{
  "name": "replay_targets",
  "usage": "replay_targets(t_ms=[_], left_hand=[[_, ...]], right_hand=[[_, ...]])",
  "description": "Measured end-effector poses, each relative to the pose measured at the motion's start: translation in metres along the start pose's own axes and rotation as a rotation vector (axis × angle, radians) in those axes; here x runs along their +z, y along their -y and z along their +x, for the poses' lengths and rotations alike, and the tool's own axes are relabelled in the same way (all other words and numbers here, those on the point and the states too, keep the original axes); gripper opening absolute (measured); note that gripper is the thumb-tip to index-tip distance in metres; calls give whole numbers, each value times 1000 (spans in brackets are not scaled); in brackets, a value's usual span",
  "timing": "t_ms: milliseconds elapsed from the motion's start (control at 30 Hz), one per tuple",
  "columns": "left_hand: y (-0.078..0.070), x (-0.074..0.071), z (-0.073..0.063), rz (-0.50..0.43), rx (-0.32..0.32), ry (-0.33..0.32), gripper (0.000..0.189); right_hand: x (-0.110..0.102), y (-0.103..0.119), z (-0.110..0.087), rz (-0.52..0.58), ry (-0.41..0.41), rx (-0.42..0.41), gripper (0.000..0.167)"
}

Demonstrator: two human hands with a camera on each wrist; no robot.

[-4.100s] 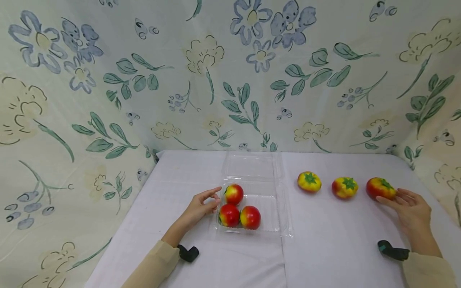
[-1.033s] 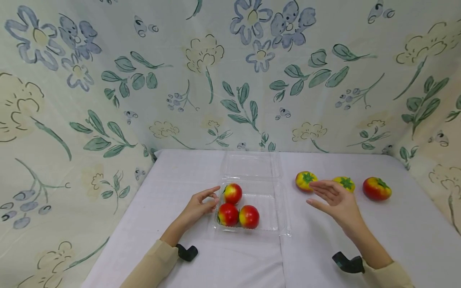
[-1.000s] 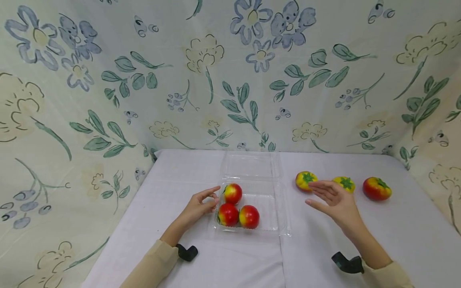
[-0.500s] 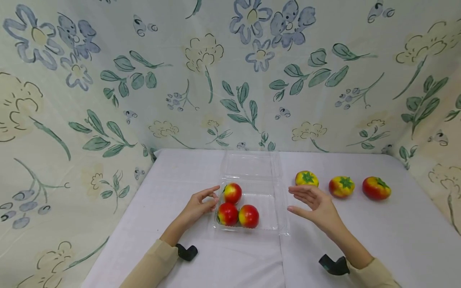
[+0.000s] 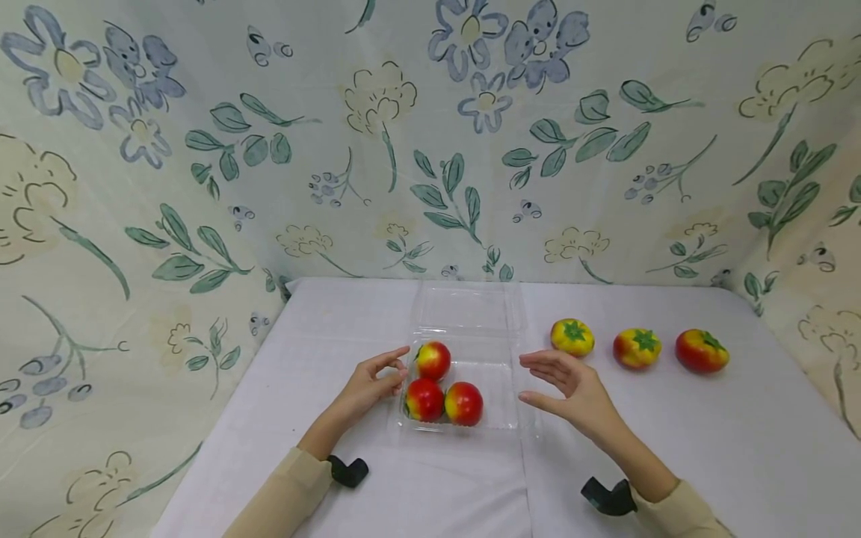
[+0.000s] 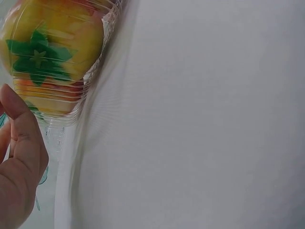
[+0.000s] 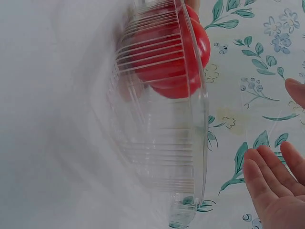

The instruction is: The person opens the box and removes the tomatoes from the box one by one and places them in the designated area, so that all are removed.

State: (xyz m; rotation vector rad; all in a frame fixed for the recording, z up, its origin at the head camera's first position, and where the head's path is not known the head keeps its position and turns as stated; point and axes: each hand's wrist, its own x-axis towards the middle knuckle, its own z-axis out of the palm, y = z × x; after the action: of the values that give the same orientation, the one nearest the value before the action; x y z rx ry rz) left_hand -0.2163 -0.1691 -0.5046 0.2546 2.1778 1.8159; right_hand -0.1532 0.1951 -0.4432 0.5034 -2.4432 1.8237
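Observation:
In the head view a clear plastic clamshell box (image 5: 494,388) lies with its lid (image 5: 467,308) folded back behind it. Three tomato-like red-and-yellow fruits sit in its left part: one at the back (image 5: 433,361), one at front left (image 5: 424,400), one at front right (image 5: 464,404). My left hand (image 5: 368,387) is beside the left wall with loosely bent fingers; whether they touch it I cannot tell. My right hand (image 5: 572,392), holding nothing, hovers by the right rim, fingers straight and thumb apart. Through the wall, the left wrist view shows a green leaf cap on one fruit (image 6: 62,40).
Three more such fruits stand in a row at the right: a yellower one (image 5: 572,338), a middle one (image 5: 637,349) and a redder one (image 5: 702,351). A white cloth (image 5: 323,321) covers the table. Behind hangs a floral curtain (image 5: 403,149).
My right hand has left the rightmost fruit and moved left past the row to the box's right rim, fingers apart. My left hand and the fruits have stayed in place.

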Motion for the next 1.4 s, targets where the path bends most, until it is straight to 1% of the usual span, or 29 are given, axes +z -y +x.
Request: replay_targets(t_ms=[233, 533, 767, 900, 1000, 1400], left_hand=[[1, 0, 1, -8, 1, 1, 52], [-1, -1, 0, -5, 0, 9, 53], [1, -1, 2, -3, 14, 18, 54], [1, -1, 2, -4, 18, 14, 53], [2, -1, 2, -5, 20, 16, 53], [0, -1, 1, -13, 14, 12, 53]], right_hand=[[10, -1, 0, -21, 57, 3, 52], [29, -5, 1, -54, 100, 11, 53], [43, -6, 4, -27, 131, -2, 53], [52, -6, 5, -24, 142, 33, 53], [57, -7, 5, -44, 144, 51, 53], [71, -7, 10, -93, 160, -22, 57]])
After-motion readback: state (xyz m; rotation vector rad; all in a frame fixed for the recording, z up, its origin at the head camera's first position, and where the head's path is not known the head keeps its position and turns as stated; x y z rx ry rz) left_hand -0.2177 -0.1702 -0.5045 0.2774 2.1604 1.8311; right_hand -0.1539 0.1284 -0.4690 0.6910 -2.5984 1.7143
